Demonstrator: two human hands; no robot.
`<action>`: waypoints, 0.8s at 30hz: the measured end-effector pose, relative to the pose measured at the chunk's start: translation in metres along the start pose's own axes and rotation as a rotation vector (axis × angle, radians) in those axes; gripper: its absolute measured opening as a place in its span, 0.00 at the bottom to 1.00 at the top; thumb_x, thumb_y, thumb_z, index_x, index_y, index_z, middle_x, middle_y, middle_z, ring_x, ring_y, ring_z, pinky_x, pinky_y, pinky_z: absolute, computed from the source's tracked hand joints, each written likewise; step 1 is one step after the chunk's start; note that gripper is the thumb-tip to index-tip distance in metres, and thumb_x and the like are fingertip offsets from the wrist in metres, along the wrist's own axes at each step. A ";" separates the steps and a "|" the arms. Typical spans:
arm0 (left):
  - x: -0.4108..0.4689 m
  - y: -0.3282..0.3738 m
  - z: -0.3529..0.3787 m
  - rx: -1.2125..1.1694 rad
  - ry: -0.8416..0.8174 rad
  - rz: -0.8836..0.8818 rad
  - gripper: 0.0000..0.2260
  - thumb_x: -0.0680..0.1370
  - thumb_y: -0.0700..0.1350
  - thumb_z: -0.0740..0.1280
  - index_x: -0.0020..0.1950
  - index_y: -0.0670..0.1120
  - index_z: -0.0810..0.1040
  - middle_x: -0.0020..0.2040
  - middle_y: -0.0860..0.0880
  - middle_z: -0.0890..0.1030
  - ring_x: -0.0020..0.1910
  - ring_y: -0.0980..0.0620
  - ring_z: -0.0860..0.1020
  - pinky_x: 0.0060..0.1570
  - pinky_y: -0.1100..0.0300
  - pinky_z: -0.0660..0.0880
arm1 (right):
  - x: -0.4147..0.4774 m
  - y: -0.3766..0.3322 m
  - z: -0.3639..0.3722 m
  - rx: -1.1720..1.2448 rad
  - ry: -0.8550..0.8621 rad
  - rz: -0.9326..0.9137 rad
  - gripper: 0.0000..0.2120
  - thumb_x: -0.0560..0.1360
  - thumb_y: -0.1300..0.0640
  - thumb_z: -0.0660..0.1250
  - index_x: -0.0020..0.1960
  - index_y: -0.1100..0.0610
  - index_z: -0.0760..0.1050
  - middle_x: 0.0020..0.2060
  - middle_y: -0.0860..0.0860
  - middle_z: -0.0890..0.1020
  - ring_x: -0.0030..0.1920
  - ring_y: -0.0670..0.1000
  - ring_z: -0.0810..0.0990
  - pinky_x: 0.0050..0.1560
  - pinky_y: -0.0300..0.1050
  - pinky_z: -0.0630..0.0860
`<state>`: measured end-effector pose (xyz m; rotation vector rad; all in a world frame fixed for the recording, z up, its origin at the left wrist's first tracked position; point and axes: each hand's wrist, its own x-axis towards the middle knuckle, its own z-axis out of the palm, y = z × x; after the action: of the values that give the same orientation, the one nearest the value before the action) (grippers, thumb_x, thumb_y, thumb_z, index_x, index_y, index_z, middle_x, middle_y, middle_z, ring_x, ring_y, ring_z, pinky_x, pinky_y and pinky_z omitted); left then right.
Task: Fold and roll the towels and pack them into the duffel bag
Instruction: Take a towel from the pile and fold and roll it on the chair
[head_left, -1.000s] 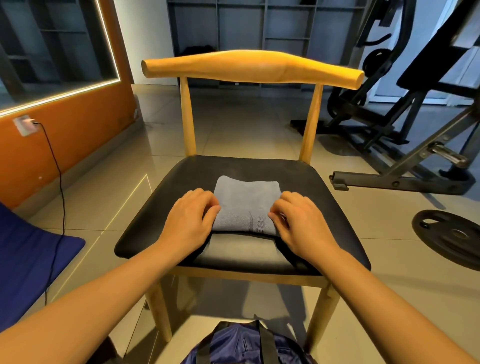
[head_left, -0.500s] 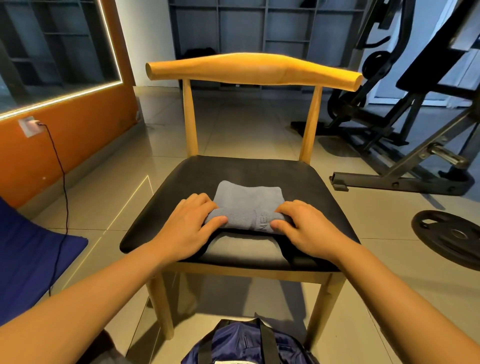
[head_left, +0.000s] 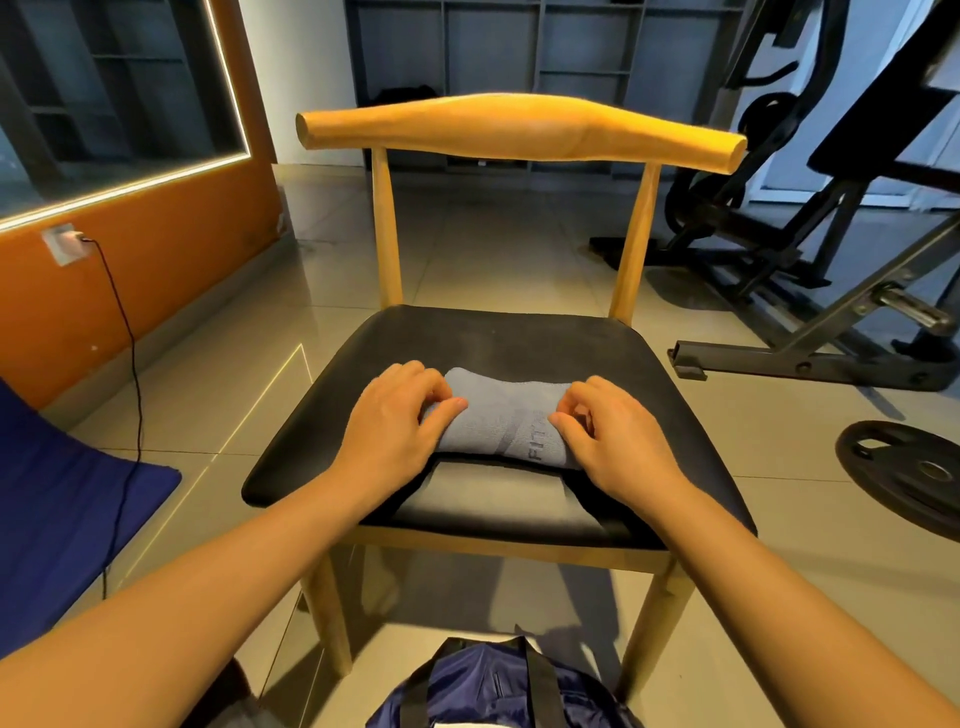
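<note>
Both hands sit farther up the seat than a second ago, and the flat part of the grey towel (head_left: 506, 421) is nearly all taken up into a thick roll. That roll lies crosswise at the centre of the black seat of a wooden chair (head_left: 519, 338), which serves as the folding surface. At 9 o'clock of the roll, the left hand (head_left: 395, 421) curls its fingers over that end, thumb on top. At 3 o'clock, the right hand (head_left: 613, 436) grips the other end in the same way. Holding both ends likely keeps the roll even and tight, so it cannot loosen or skew. A navy duffel bag (head_left: 498, 686) waits on the floor at 6 o'clock, below the seat's front edge, probably placed close so the finished roll can drop straight in. A weight plate (head_left: 904, 473) lies on the floor at 3 o'clock.
</note>
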<state>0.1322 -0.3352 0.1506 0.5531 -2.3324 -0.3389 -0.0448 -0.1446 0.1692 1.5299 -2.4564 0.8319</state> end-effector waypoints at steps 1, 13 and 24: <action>-0.002 0.002 -0.001 0.033 0.034 0.067 0.12 0.81 0.57 0.66 0.45 0.50 0.80 0.44 0.55 0.78 0.43 0.55 0.73 0.45 0.51 0.76 | 0.000 0.002 0.002 -0.023 0.017 -0.007 0.10 0.81 0.48 0.65 0.44 0.51 0.75 0.40 0.46 0.75 0.43 0.50 0.74 0.42 0.47 0.71; -0.003 -0.009 0.002 -0.057 -0.238 0.020 0.18 0.84 0.58 0.52 0.60 0.52 0.77 0.58 0.56 0.77 0.56 0.56 0.73 0.60 0.49 0.73 | -0.013 0.002 -0.007 -0.137 -0.151 -0.131 0.21 0.78 0.34 0.61 0.57 0.50 0.75 0.51 0.46 0.79 0.50 0.49 0.76 0.53 0.47 0.74; 0.044 -0.001 0.016 0.096 -0.403 -0.123 0.18 0.86 0.49 0.51 0.55 0.45 0.79 0.56 0.49 0.75 0.55 0.48 0.72 0.60 0.48 0.69 | 0.003 -0.005 0.000 -0.166 -0.024 -0.215 0.11 0.83 0.48 0.60 0.62 0.50 0.74 0.56 0.48 0.75 0.53 0.52 0.74 0.55 0.51 0.72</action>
<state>0.0927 -0.3558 0.1645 0.7331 -2.7194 -0.4299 -0.0416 -0.1489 0.1725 1.7106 -2.2590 0.5611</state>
